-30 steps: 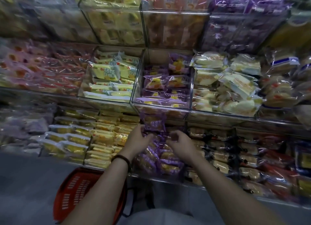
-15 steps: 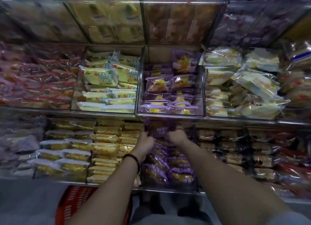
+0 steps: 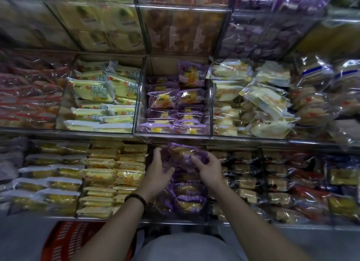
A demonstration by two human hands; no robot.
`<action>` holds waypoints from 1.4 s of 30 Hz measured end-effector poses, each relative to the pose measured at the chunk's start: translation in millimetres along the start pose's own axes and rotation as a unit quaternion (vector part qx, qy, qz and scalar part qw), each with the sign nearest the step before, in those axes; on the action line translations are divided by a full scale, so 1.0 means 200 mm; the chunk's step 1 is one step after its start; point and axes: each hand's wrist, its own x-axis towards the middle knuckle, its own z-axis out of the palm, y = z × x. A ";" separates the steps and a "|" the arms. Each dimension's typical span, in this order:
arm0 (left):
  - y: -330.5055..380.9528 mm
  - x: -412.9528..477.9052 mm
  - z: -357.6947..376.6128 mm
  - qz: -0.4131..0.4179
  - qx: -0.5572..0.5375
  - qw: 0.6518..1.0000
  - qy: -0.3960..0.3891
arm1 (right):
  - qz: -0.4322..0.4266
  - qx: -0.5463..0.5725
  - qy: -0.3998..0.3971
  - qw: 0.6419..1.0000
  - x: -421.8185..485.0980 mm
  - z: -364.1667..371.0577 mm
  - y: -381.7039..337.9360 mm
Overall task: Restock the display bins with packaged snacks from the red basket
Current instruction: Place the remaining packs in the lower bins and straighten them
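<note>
Purple crinkled plastic fills the gap between both hands on my feed: a small bundle of purple-wrapped snack cakes with yellow centres [image 3: 184, 153], held up just under the front edge of the middle shelf. The left hand [image 3: 158, 169] grips the bundle's left side, fingers curled round behind the wrappers and thumb reaching in below. The right hand [image 3: 209, 168] closes over the right side, fingers bent onto the top of the film. I can't count how many packets are in the bundle, since the wrappers blur together. A dark beaded bracelet [image 3: 135, 199] sits on the left wrist. Directly below the hands lies a pile of matching purple packets in the lower shelf compartment [image 3: 190, 202], between yellow-wrapped cakes on the left and darker packs on the right. Above, the clear square-sided display bin [image 3: 172, 133] holds more of the same purple packets, roughly half full, with one packet propped upright against the back. The red slotted plastic basket [image 3: 64, 241] stands on the floor at lower left, partly hidden by the left forearm.
</note>
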 end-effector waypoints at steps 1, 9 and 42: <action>0.01 0.01 0.03 -0.009 0.007 1.000 -0.013 | -0.006 0.004 0.010 1.000 0.00 -0.07 0.02; -0.10 0.09 0.05 -0.081 0.253 0.964 0.032 | 0.039 -0.108 0.145 0.983 0.18 -0.68 0.24; -0.26 0.40 0.04 0.111 0.549 0.819 -0.126 | -0.164 -0.629 -0.150 0.745 0.25 0.23 0.10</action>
